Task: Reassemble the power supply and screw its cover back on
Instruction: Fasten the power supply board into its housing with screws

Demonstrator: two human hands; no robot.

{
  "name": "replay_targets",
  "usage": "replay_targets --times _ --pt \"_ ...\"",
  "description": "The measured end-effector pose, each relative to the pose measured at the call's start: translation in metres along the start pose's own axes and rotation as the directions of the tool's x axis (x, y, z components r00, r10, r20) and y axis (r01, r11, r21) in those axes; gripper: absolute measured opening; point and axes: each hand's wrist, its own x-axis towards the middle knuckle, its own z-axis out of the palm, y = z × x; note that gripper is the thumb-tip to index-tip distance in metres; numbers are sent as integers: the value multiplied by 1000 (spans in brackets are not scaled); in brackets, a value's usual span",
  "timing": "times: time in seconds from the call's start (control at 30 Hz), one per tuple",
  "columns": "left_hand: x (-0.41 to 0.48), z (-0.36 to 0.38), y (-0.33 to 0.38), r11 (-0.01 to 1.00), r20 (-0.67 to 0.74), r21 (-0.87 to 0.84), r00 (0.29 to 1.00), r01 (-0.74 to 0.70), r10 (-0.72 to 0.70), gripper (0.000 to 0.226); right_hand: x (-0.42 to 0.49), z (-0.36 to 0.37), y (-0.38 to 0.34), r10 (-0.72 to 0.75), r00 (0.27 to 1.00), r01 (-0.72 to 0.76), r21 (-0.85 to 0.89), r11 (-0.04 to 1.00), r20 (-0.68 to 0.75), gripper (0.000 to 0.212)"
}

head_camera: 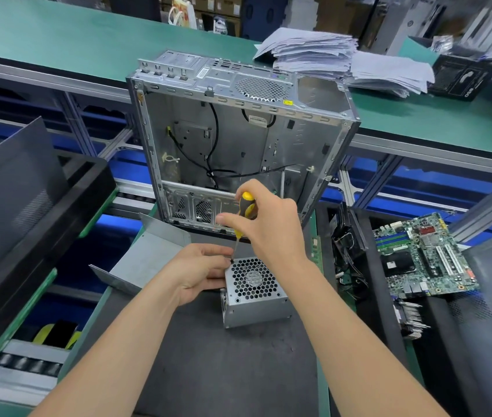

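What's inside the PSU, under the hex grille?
Through the grille, a fan with a round hub label shows. Everything else inside the power supply is hidden by its metal walls.

Both my bare forearms reach forward and angle in toward each other. My left hand [201, 270] lies low, thumb side up, its fingers curled against the upper left corner of the power supply [253, 284]. My right hand [264, 219] is above it, wrist bent downward, fingers and thumb wrapped round the handle of an upright screwdriver [246, 207].

Bare forearms, bare left hand [199, 273], bare right hand [268, 225].
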Motion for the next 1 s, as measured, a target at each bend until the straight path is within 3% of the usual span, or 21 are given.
replay_targets --times 0.07,0.13,0.27,0.33,0.47,0.6,0.67,0.77,0.9,0.97,1.0 --pt "0 0 0 1000 -3 3 1000 0 0 23 0 -2 1 -122 990 124 -21 992 75 31" --pt "-1 0 0 1000 -8 13 1000 -7 7 25 3 -11 3 -261 934 246 92 965 244 28" --pt "0 0 0 1000 -2 27 1000 -7 7 25 11 -31 4 -394 718 171 404 899 574 49" --pt "0 -1 1 1000 10 17 1000 0 0 28 15 -34 2 -400 681 168 401 901 613 44" --pt "0 -2 1 1000 18 -15 1000 5 -4 27 14 -30 0 -278 827 90 373 923 489 30" --pt "0 0 1 1000 6 -7 1000 8 -8 24 9 -17 1 -99 962 28 264 964 256 28" --pt "0 1 1 1000 -3 -3 1000 15 -15 23 7 -11 3 -17 993 1 124 992 121 37" --pt "0 2 2 1000 -9 12 1000 22 -22 23 6 -7 6 65 997 -64 46 997 -29 44" --pt "1 3 2 1000 -12 23 1000 21 -20 22 5 -4 7 -42 998 44 -61 997 35 30" --pt "1 3 2 1000 -5 27 1000 16 -16 24 5 -9 7 -170 968 152 104 983 187 21" --pt "1 3 2 1000 2 26 1000 7 -7 26 5 -13 7 -243 923 175 236 956 299 26"
